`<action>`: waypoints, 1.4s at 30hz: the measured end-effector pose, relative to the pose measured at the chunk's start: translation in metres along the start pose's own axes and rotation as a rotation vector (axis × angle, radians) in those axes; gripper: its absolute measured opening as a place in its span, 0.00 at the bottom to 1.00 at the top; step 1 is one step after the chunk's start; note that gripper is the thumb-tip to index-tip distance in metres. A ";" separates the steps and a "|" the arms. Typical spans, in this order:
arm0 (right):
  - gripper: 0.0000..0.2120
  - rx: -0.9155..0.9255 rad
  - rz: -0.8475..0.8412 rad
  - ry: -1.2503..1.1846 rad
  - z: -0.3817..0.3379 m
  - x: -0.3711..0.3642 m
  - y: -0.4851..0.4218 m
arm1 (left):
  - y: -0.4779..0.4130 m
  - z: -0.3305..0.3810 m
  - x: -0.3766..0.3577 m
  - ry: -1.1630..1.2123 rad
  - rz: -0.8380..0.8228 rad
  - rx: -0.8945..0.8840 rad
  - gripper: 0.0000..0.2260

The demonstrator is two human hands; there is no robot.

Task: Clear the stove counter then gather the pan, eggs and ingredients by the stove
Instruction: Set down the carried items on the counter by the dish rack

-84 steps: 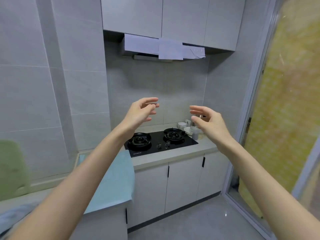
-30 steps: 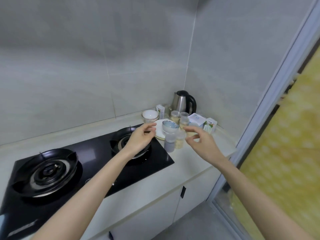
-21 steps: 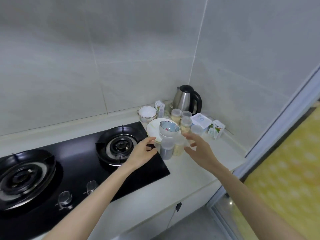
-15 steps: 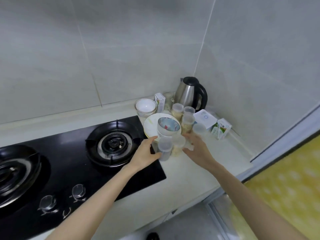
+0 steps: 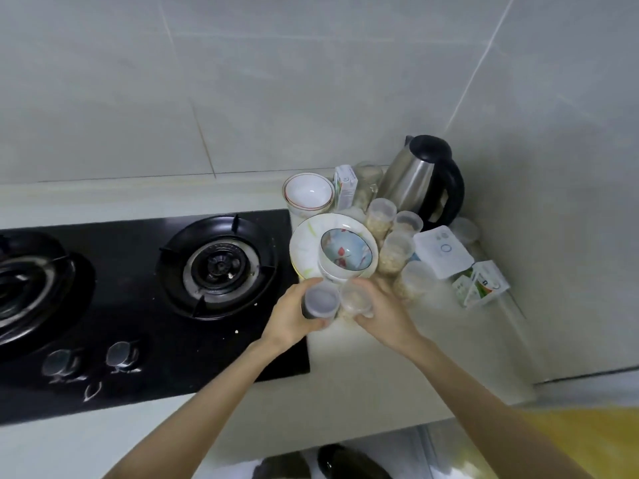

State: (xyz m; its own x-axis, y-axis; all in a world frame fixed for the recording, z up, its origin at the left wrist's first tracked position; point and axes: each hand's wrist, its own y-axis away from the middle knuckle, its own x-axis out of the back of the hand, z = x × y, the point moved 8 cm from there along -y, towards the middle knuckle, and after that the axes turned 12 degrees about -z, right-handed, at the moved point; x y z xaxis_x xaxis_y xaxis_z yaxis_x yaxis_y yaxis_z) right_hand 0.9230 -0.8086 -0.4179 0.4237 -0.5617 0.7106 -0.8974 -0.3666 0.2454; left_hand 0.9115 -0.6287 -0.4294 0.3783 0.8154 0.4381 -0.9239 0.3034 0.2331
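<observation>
1. Grey tiled walls (image 5: 276,81) meet in a corner above a pale bench (image 5: 380,375), with a black gas stove (image 5: 138,305) set into it on the left.
2. Just right of the stove the bench is crowded. A plate (image 5: 304,243) carries a patterned bowl (image 5: 345,254), and a white bowl (image 5: 307,193) stands behind it. A steel kettle (image 5: 418,181) sits in the corner, with lidded jars of pale grain (image 5: 394,254), a white box (image 5: 442,252) and small cartons (image 5: 480,283) nearby.
3. The left grip (image 5: 294,314) curls its fingers round a dark lidded jar (image 5: 320,300) at the stove's right edge. The right grip (image 5: 383,316) wraps a pale jar (image 5: 356,299) touching it. I cannot tell whether either jar is off the bench.
4. Clearing looks barely begun: these two jars seem to be the first things taken, and everything else stands uncleared.
5. No pan or eggs show anywhere in view, so the gathering half appears untouched.
</observation>
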 end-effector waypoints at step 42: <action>0.26 0.944 -0.532 -0.128 -0.282 -0.105 0.094 | 0.414 0.024 0.034 0.152 1.302 0.399 0.31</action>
State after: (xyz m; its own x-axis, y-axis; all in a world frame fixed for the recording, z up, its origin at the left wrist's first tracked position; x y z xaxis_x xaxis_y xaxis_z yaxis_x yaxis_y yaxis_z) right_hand 0.7593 -0.5752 -0.2831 0.7884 -0.2156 0.5762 -0.1626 -0.9763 -0.1428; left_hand 0.5430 -0.4868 -0.2972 -0.7768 0.4522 0.4383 -0.5144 -0.8571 -0.0273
